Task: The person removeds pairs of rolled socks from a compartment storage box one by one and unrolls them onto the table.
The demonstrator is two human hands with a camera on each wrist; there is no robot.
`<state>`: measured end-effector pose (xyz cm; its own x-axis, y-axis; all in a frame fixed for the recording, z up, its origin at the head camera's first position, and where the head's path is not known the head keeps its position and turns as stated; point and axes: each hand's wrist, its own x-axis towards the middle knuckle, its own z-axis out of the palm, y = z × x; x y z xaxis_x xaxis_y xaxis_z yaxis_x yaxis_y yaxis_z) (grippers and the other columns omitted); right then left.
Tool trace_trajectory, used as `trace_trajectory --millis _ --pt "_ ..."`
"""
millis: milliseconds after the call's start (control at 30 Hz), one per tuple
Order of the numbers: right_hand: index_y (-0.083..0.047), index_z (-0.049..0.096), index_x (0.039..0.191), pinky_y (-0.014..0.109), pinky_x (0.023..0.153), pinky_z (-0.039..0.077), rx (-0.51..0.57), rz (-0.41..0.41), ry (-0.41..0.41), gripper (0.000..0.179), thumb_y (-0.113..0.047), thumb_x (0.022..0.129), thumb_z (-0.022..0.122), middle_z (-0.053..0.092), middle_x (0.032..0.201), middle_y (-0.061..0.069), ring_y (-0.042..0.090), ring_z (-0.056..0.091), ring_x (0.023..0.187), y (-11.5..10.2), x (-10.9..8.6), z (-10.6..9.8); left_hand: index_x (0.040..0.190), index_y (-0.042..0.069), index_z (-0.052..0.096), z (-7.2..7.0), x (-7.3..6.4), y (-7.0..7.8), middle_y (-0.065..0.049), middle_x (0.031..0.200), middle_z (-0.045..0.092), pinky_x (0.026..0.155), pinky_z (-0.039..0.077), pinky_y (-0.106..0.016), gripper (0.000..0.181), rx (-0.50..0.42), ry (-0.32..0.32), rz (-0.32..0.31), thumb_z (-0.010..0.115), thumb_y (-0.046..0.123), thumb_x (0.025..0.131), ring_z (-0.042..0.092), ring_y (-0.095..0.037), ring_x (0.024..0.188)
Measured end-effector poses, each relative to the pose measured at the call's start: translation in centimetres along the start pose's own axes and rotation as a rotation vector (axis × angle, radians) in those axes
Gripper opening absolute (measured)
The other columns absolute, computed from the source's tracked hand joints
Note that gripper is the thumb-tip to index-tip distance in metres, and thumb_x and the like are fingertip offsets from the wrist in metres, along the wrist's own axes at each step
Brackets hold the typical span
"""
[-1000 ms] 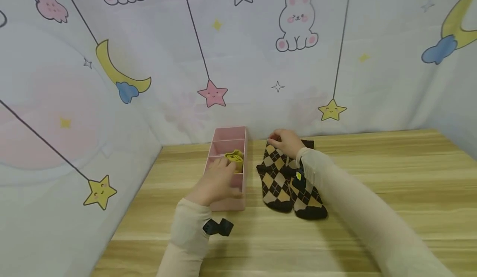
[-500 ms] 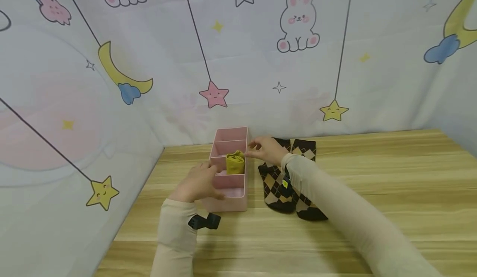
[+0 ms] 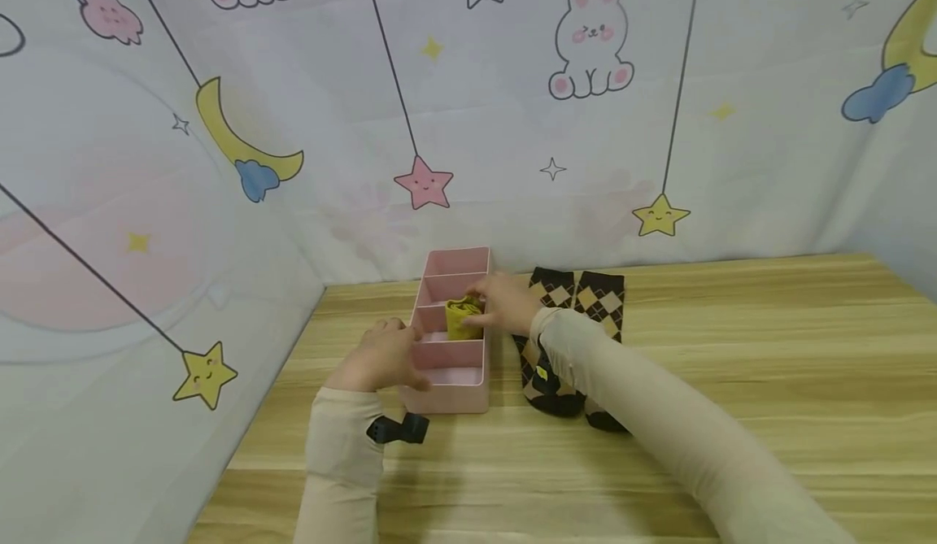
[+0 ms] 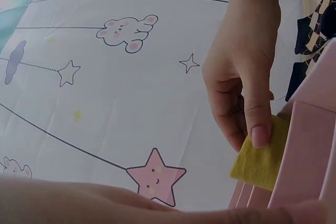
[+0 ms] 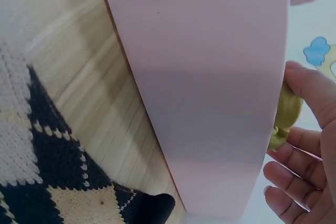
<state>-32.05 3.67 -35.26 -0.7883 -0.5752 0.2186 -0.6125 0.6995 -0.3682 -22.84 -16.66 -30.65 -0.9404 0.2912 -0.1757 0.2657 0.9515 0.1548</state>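
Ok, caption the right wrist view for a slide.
Right hand pinching a yellow cloth at the rim of a pink box, argyle sock lying alongside.

On the wooden table (image 3: 769, 365) stands a pink box (image 3: 454, 400), with two patterned socks (image 3: 602, 300) lying at its three o'clock.

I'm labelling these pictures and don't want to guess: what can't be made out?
Head view: parts of the argyle socks, behind the right sleeve.
Right wrist view: the lower part of the rolled yellow cloth, behind the pink compartment box.
Left wrist view: part of the left hand, cut off by the bottom edge.
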Motion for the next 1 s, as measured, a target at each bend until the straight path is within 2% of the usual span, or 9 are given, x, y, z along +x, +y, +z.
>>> trace_trajectory --millis 133,333,567,767,1000 --pt "-0.008 0.064 0.121 0.037 0.088 0.049 -0.065 -0.006 0.006 0.056 -0.046 0.08 0.073 0.069 0.107 0.005 0.021 0.058 0.097 -0.32 -0.09 0.11 0.125 -0.001 0.059 0.04 0.17 0.03 -0.022 0.126 0.054 0.106 0.035 -0.053 0.068 0.013 -0.003 0.006 0.084 0.032 0.071 0.046 -0.04 0.123" --pt "-0.009 0.065 0.119 0.035 0.085 0.048 -0.101 -0.011 -0.018 0.053 -0.045 0.081 0.073 0.067 0.106 0.005 0.02 0.056 0.097 -0.5 -0.11 0.34 0.124 -0.001 0.059 0.18 0.39 0.0 -0.023 0.126 0.054 0.106 0.035 -0.054 0.068 0.014 -0.004 0.003 0.084 0.033 0.071 0.046 -0.04 0.123" --pt "-0.011 0.062 0.123 0.036 0.086 0.049 -0.098 0.033 -0.05 0.053 -0.042 0.082 0.073 0.067 0.104 0.004 0.02 0.056 0.099 -0.92 -0.14 0.38 0.124 -0.001 0.06 0.27 0.43 0.03 -0.022 0.126 0.054 0.105 0.036 -0.053 0.067 0.024 -0.005 -0.01 0.084 0.033 0.071 0.047 -0.04 0.12" --pt "-0.011 0.064 0.12 0.035 0.083 0.048 -0.103 0.04 -0.02 0.047 -0.039 0.083 0.072 0.068 0.099 0.003 0.019 0.055 0.094 -0.89 -0.2 0.65 0.124 -0.001 0.06 0.32 0.39 0.11 -0.022 0.126 0.054 0.105 0.037 -0.054 0.067 0.012 -0.008 -0.011 0.084 0.033 0.071 0.047 -0.04 0.121" --pt "-0.008 0.064 0.118 0.033 0.08 0.05 -0.028 0.044 0.024 0.046 -0.035 0.083 0.073 0.069 0.101 0.005 0.018 0.058 0.089 -1.08 -0.04 0.13 0.123 0.0 0.06 0.35 0.39 0.16 -0.021 0.125 0.054 0.104 0.038 -0.053 0.067 0.015 -0.003 -0.023 0.085 0.033 0.07 0.048 -0.04 0.119"
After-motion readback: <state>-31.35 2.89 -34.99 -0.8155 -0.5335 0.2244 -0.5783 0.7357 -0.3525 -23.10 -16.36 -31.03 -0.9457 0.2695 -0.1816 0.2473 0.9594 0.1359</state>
